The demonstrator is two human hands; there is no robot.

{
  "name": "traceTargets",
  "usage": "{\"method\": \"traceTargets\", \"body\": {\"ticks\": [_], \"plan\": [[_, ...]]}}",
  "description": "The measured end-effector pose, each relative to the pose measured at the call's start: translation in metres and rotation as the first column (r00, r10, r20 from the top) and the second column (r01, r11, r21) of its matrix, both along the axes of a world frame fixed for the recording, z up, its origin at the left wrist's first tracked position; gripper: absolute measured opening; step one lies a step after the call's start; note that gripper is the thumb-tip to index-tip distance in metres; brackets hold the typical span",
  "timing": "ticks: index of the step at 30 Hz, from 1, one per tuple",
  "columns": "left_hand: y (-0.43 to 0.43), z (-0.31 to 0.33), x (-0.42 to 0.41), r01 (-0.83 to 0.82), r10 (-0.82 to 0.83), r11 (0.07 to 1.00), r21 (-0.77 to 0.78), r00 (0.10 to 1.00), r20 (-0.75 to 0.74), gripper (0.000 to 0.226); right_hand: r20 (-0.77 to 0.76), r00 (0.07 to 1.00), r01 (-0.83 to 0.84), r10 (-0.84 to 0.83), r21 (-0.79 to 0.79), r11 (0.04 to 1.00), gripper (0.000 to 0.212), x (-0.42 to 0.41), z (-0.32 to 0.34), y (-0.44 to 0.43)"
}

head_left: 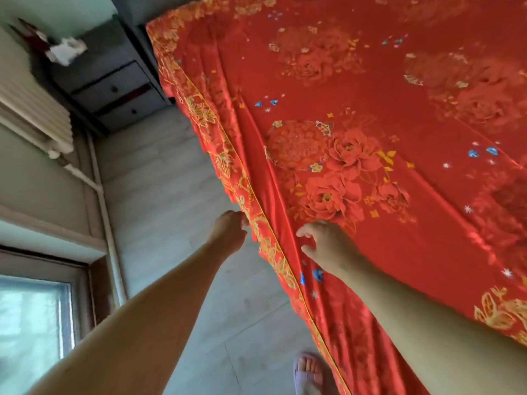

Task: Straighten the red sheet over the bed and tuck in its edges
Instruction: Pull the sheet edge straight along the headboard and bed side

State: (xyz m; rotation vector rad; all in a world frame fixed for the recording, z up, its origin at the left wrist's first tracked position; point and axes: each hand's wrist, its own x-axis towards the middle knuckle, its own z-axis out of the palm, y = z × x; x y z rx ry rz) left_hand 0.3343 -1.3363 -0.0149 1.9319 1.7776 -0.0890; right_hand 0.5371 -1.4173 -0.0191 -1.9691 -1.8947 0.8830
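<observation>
A red sheet (370, 115) with printed flowers and a gold-patterned border covers the bed and fills the right half of the view. Its border hangs down the bed's left side, with long folds running along that edge. My left hand (229, 232) is at the hanging border, fingers closed on the sheet's edge. My right hand (325, 242) lies on top of the sheet close to the same edge, fingers spread and pressing on the fabric.
A grey wooden floor (171, 209) runs beside the bed. A grey nightstand (114, 89) with two drawers stands at the far end, a white radiator (31, 109) and pipes line the left wall, and a window (31, 323) is at lower left. My slippered foot (308, 372) stands by the bed.
</observation>
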Motion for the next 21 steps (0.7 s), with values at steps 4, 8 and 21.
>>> {"method": "traceTargets", "body": {"ticks": [4,8,21], "plan": [[0.063,-0.020,-0.003,-0.014,0.014,1.000,0.004,1.000,0.014,0.024,-0.002,0.999,-0.045,0.045,0.002,0.999,0.028,-0.015,-0.016,0.055],[0.131,-0.045,-0.018,-0.043,0.043,0.999,0.018,0.999,0.002,0.025,-0.028,0.999,-0.045,0.044,-0.012,0.999,0.029,-0.040,-0.037,0.110],[0.300,-0.104,-0.038,-0.442,0.456,0.890,-0.111,0.866,0.207,0.048,-0.002,0.949,0.315,-0.315,0.059,0.947,0.045,-0.114,-0.092,0.248]]}}
